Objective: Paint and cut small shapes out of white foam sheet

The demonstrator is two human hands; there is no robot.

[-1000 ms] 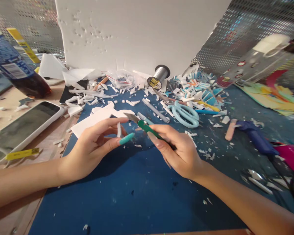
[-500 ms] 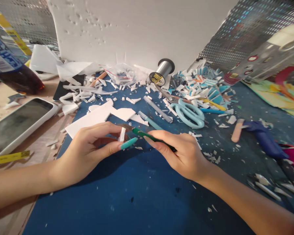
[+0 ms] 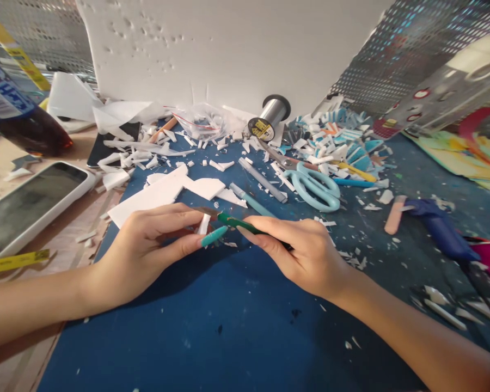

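Between the thumb and fingers of my left hand (image 3: pixel 147 256) is a small white foam piece (image 3: pixel 204 224), held upright above the blue mat (image 3: pixel 212 326). My right hand (image 3: pixel 302 253) grips a green-handled craft knife (image 3: pixel 239 222). Its thin blade points left and lies right behind the foam piece; whether it touches the foam I cannot tell. Behind my left hand lie flat white foam sheets (image 3: pixel 147 197). A light-blue capped pen (image 3: pixel 251 200) and a grey pen (image 3: pixel 263 181) rest beyond the knife.
Light-blue scissors (image 3: pixel 314 188), a wire spool (image 3: pixel 270 117) and heaps of foam scraps (image 3: pixel 338 136) line the back before a white foam board (image 3: pixel 237 49). On the left are a phone (image 3: pixel 36 204) and a cola bottle (image 3: pixel 20 114); a blue glue gun (image 3: pixel 443 226) lies right.
The knife and my right hand have shifted slightly left, bringing the blade closer behind the foam piece. My left hand keeps its hold, and the whole view has moved a little.
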